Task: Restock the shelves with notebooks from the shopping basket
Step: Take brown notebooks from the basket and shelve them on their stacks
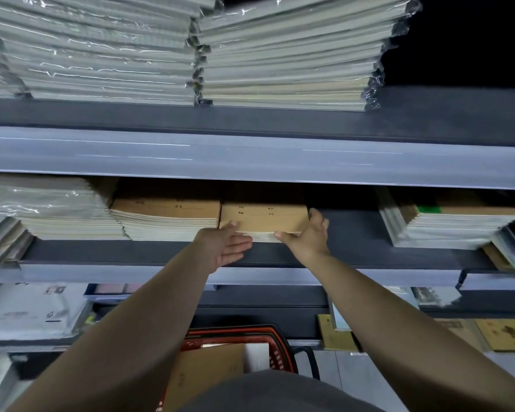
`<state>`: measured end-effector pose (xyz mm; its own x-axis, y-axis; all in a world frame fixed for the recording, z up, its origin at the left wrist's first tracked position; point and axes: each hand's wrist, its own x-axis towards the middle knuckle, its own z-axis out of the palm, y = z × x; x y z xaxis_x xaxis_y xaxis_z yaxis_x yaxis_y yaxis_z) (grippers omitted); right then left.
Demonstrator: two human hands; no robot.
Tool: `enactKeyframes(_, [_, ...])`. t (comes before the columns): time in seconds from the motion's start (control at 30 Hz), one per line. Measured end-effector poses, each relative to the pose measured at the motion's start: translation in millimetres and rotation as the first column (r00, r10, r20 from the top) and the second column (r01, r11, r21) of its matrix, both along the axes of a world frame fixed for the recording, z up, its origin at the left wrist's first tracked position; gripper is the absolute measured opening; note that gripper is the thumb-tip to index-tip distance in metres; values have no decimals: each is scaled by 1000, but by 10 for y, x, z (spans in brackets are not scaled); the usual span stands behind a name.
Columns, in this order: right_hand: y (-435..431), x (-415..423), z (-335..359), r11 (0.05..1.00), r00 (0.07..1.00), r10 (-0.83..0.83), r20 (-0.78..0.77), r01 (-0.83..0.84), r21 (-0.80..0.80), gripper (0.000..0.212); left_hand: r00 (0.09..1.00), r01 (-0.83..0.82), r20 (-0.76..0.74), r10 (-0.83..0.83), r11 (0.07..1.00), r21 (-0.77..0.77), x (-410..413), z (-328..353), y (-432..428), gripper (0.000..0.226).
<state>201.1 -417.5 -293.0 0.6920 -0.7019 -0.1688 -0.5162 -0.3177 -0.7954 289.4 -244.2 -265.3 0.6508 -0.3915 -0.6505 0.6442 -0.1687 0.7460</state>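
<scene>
While the notebook stack (263, 218) gets seated on the shelf (369, 254), left hand (226, 245) is spread at near edge, right hand (306, 236) grips right corner. Next likely: release, reach for basket (277, 346)

A flat stack of brown-covered notebooks (263, 218) lies on the middle shelf (384, 254), just beside a matching stack (167, 217). Below, the red shopping basket (280, 346) holds more notebooks (208, 370).
</scene>
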Motion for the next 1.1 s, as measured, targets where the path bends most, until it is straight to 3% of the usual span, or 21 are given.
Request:
enactKeyframes(0.3, [-28,62,-121,1000,999,-14,-49,14,6,79,998,-57,10,57,995,79,25,-92,-105,37])
enactKeyframes(0.57, [101,50,-45,998,990,-67,-122,64,-25,82,993,-116,6,116,990,80,-15,-50,-143,44])
enactKeyframes(0.7, [153,14,15,998,988,-66,-139,63,-30,81,995,-91,-44,91,996,2,-20,34,-74,45])
enactKeyframes(0.9, [254,-97,93,996,980,-91,-175,87,-31,71,998,-13,-69,5,992,-122,-40,140,144,25])
enactKeyframes(1.1, [433,-254,167,987,984,-140,-110,130,-94,57,997,20,-75,-35,980,-197,-172,167,340,32])
